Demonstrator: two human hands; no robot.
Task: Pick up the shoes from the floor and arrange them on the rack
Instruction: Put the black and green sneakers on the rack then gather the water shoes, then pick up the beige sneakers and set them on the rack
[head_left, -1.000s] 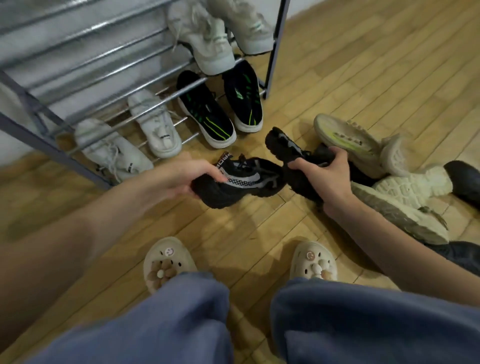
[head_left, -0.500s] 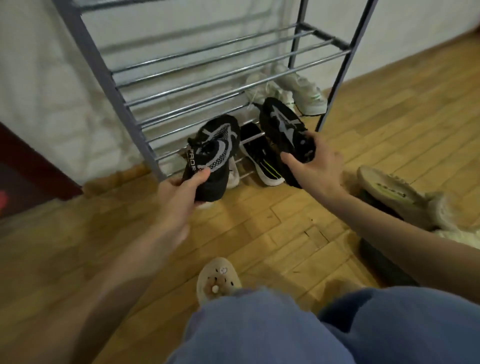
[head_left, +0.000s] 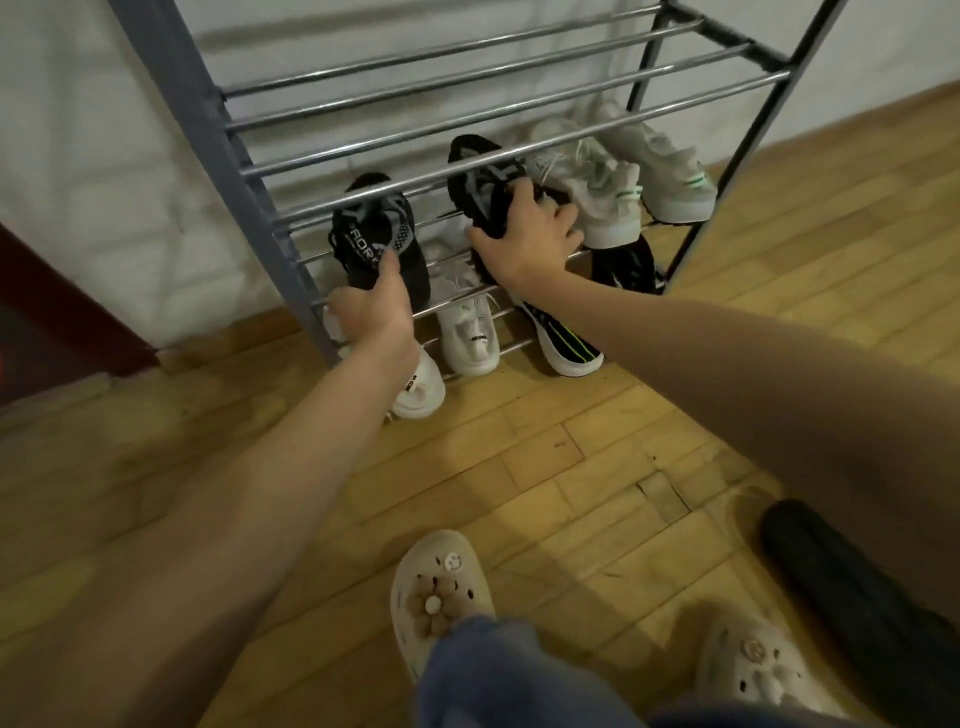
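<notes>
My left hand (head_left: 375, 307) grips the heel of a black sneaker with grey lettering (head_left: 375, 240), toe pushed in between the bars of the metal shoe rack (head_left: 498, 111). My right hand (head_left: 524, 240) holds the matching black sneaker (head_left: 480, 179) beside it on the same middle tier, left of a pair of pale grey sneakers (head_left: 597, 182). On the lowest tier stand white sneakers (head_left: 470, 332) and black sneakers with green stripes (head_left: 563, 340).
A dark shoe (head_left: 852, 587) lies on the wooden floor at the lower right. My feet in beige clogs (head_left: 441, 587) stand in front of the rack. The wall is behind the rack, and a dark red door frame (head_left: 67, 301) is at the left.
Both hands have carried the black sneakers up from in front of the rack and pushed them onto the middle tier. The view has moved closer to the rack.
</notes>
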